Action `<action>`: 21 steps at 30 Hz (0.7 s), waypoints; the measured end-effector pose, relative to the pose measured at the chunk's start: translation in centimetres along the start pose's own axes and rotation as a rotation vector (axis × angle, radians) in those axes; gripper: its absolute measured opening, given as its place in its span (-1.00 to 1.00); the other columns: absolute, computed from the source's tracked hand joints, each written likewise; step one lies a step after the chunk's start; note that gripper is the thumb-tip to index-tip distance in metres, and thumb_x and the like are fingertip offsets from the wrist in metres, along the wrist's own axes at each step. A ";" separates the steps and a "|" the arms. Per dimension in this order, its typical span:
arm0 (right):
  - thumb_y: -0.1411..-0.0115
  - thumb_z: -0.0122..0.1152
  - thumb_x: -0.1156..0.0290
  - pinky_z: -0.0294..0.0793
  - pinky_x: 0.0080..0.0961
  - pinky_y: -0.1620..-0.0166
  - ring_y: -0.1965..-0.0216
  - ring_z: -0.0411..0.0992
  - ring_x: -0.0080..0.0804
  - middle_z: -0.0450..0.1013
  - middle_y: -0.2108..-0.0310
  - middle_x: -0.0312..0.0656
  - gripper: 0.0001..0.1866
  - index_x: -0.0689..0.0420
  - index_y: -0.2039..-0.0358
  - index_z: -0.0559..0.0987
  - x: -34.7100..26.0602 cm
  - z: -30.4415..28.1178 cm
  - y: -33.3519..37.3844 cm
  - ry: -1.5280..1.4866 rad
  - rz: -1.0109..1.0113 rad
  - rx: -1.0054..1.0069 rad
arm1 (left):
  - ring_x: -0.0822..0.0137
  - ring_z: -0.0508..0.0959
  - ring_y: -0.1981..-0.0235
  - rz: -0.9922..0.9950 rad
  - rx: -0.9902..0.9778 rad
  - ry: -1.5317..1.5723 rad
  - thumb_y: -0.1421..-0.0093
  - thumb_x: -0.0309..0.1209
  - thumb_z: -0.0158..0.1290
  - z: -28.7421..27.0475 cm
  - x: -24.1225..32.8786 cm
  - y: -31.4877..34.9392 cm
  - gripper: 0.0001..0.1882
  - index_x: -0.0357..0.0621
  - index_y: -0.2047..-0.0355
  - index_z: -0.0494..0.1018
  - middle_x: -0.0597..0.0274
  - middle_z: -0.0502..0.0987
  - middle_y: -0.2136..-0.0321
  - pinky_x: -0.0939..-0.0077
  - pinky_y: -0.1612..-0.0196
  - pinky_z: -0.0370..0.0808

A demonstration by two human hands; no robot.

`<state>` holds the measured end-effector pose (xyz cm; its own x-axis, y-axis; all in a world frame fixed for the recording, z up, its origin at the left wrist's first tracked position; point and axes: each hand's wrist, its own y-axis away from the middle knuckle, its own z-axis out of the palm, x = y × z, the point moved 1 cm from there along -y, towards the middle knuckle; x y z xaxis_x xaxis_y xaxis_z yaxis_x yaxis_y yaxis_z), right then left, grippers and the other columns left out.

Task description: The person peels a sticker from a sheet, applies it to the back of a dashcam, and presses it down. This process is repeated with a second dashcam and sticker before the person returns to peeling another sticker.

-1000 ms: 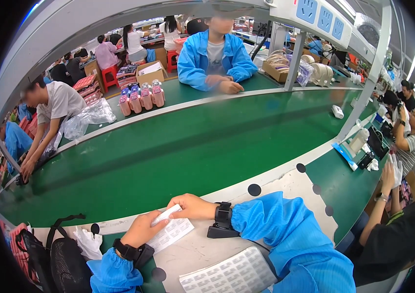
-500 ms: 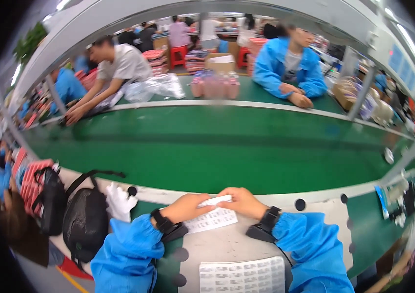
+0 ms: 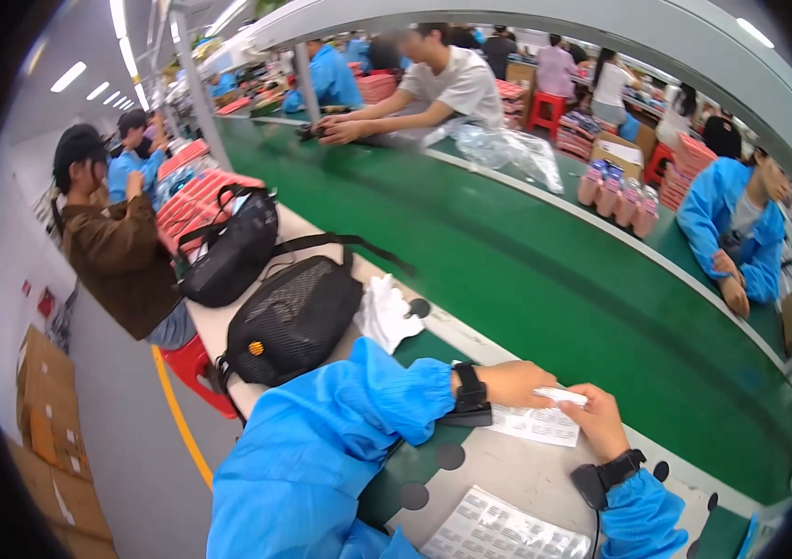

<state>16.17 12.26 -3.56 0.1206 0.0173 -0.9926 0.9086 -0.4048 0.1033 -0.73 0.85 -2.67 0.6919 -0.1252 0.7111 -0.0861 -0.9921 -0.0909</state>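
My left hand [image 3: 517,383] and my right hand [image 3: 602,424] meet over the near edge of the workbench. Both are closed, with their fingertips pinching a small white paper strip [image 3: 561,396]. Just beneath the strip is a printed white label sheet [image 3: 542,427]; whether the strip is part of it I cannot tell. Closer to me, a larger sheet of printed labels [image 3: 498,529] lies on the pale worktop [image 3: 470,466]. Black bands with small dark boxes are on both wrists, below blue sleeves.
Left along the bench lie a white glove [image 3: 385,315], a black mesh backpack [image 3: 295,319], a second black bag [image 3: 231,248] and pink trays [image 3: 200,210]. Beyond runs a green conveyor belt [image 3: 470,252]. Pink-bodied bottles [image 3: 618,197] stand across it, near two co-workers. Cartons [image 3: 51,419] line the left wall.
The view has swung to the left, so the bags, aisle and a seated person show more fully. My hands keep hold of the paper strip, with little change in their grip.
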 end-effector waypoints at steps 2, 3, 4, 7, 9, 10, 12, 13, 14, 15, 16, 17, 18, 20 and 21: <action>-0.06 0.17 0.55 0.42 -0.68 0.29 0.37 0.42 -0.59 0.46 0.36 -0.21 -0.81 0.27 0.28 0.45 0.0 -0.2 -0.2 0.017 -0.008 -0.010 | 0.04 0.50 0.39 -0.016 0.002 -0.017 -0.10 -0.15 0.00 -0.1 0.1 -0.4 -0.63 -0.25 0.29 0.44 -0.03 0.50 0.44 0.25 0.34 0.40; -0.06 0.17 0.55 0.41 -0.68 0.30 0.38 0.42 -0.60 0.46 0.37 -0.22 -0.82 0.28 0.29 0.46 0.0 -0.3 -0.1 -0.010 -0.001 0.005 | 0.04 0.50 0.38 -0.006 -0.024 -0.031 -0.11 -0.14 -0.01 0.0 0.3 -0.7 -0.62 -0.24 0.26 0.43 -0.04 0.49 0.43 0.26 0.34 0.41; -0.05 0.17 0.56 0.40 -0.69 0.31 0.39 0.42 -0.60 0.47 0.38 -0.22 -0.82 0.29 0.30 0.46 0.0 -0.3 0.0 -0.036 0.006 0.022 | 0.05 0.49 0.38 0.007 -0.052 -0.044 -0.13 -0.14 -0.02 0.0 0.3 -0.6 -0.61 -0.24 0.23 0.42 -0.05 0.49 0.42 0.27 0.33 0.41; -0.05 0.18 0.56 0.40 -0.69 0.32 0.40 0.41 -0.61 0.47 0.39 -0.22 -0.82 0.30 0.30 0.47 -0.2 0.4 -0.1 -0.050 0.015 0.031 | 0.06 0.49 0.39 0.012 -0.012 -0.043 -0.13 -0.14 -0.02 0.3 -0.2 0.0 -0.61 -0.25 0.25 0.42 -0.04 0.48 0.44 0.27 0.35 0.40; -0.05 0.17 0.57 0.40 -0.69 0.32 0.40 0.42 -0.61 0.47 0.39 -0.20 -0.82 0.31 0.31 0.47 -0.3 0.5 -0.1 -0.038 0.027 0.042 | 0.06 0.49 0.40 0.023 -0.001 -0.039 -0.12 -0.14 -0.02 0.1 0.1 0.1 -0.61 -0.26 0.26 0.42 -0.04 0.48 0.45 0.27 0.36 0.40; -0.05 0.17 0.57 0.40 -0.69 0.32 0.40 0.42 -0.61 0.47 0.39 -0.20 -0.82 0.31 0.31 0.47 -0.3 0.4 -0.1 -0.036 0.026 0.042 | 0.05 0.50 0.40 0.004 -0.004 -0.027 -0.10 -0.14 0.00 0.0 0.2 0.0 -0.61 -0.27 0.29 0.43 -0.05 0.49 0.45 0.26 0.35 0.40; -0.05 0.17 0.56 0.40 -0.69 0.32 0.40 0.42 -0.60 0.47 0.39 -0.20 -0.82 0.31 0.31 0.46 -0.4 0.2 -0.1 -0.047 0.036 0.051 | 0.02 0.50 0.38 -0.034 -0.012 -0.003 -0.05 -0.14 0.03 -0.1 0.4 -0.1 -0.61 -0.28 0.34 0.45 -0.06 0.50 0.45 0.24 0.32 0.41; -0.05 0.17 0.56 0.40 -0.69 0.32 0.40 0.42 -0.60 0.47 0.39 -0.20 -0.82 0.31 0.31 0.46 -0.4 0.2 -0.1 -0.054 0.042 0.052 | 0.02 0.50 0.38 -0.035 -0.011 -0.003 -0.05 -0.14 0.03 -0.1 0.4 -0.1 -0.61 -0.28 0.34 0.45 -0.06 0.50 0.45 0.24 0.32 0.41; -0.05 0.17 0.56 0.40 -0.69 0.32 0.40 0.42 -0.60 0.47 0.39 -0.20 -0.82 0.31 0.31 0.46 -0.4 0.3 -0.1 -0.054 0.042 0.050 | 0.04 0.50 0.39 -0.029 -0.018 -0.019 -0.07 -0.15 0.01 -0.2 0.5 -0.1 -0.61 -0.28 0.32 0.44 -0.05 0.49 0.45 0.25 0.34 0.40; -0.05 0.17 0.56 0.40 -0.68 0.32 0.40 0.42 -0.60 0.47 0.39 -0.20 -0.83 0.31 0.31 0.46 -0.4 0.2 -0.1 -0.053 0.039 0.050 | 0.06 0.50 0.41 -0.022 -0.025 -0.035 -0.10 -0.15 0.00 -0.2 0.5 -0.1 -0.62 -0.27 0.30 0.43 -0.04 0.49 0.46 0.26 0.36 0.40; -0.05 0.17 0.57 0.41 -0.68 0.32 0.40 0.42 -0.60 0.47 0.39 -0.20 -0.83 0.31 0.31 0.46 -0.5 0.2 -0.1 -0.053 0.037 0.049 | 0.07 0.49 0.42 -0.016 -0.031 -0.050 -0.12 -0.15 -0.01 -0.1 0.5 -0.2 -0.62 -0.27 0.29 0.43 -0.02 0.48 0.47 0.28 0.38 0.40; -0.05 0.16 0.57 0.41 -0.68 0.33 0.40 0.42 -0.60 0.47 0.39 -0.20 -0.83 0.31 0.31 0.46 -0.5 0.2 -0.1 -0.052 0.035 0.049 | 0.07 0.49 0.42 -0.018 -0.031 -0.050 -0.12 -0.15 -0.01 -0.1 0.5 -0.2 -0.62 -0.27 0.29 0.43 -0.02 0.48 0.47 0.28 0.38 0.40; -0.05 0.16 0.57 0.41 -0.68 0.33 0.40 0.42 -0.60 0.47 0.39 -0.20 -0.83 0.31 0.31 0.46 -0.6 0.2 -0.1 -0.052 0.035 0.045 | 0.06 0.50 0.41 -0.023 -0.025 -0.039 -0.10 -0.15 0.00 -0.1 0.4 -0.2 -0.61 -0.27 0.30 0.43 -0.04 0.49 0.46 0.27 0.36 0.40; -0.05 0.16 0.57 0.41 -0.68 0.33 0.40 0.42 -0.60 0.47 0.39 -0.19 -0.83 0.31 0.32 0.46 -0.6 0.2 -0.1 -0.053 0.043 0.048 | 0.02 0.50 0.38 -0.034 -0.012 -0.016 -0.06 -0.14 0.02 0.0 0.3 -0.3 -0.60 -0.28 0.33 0.44 -0.07 0.50 0.45 0.24 0.32 0.41; -0.05 0.16 0.58 0.41 -0.68 0.33 0.40 0.42 -0.60 0.47 0.39 -0.19 -0.83 0.31 0.32 0.45 -0.6 0.2 -0.1 -0.054 0.048 0.050 | 0.02 0.50 0.38 -0.037 -0.009 -0.015 -0.06 -0.14 0.02 0.1 0.1 -0.3 -0.60 -0.28 0.33 0.44 -0.07 0.50 0.45 0.24 0.32 0.41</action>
<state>15.90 12.12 -3.01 0.1402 -0.0516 -0.9888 0.8813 -0.4487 0.1484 -0.55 1.17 -2.58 0.7056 -0.0880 0.7031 -0.0666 -0.9961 -0.0579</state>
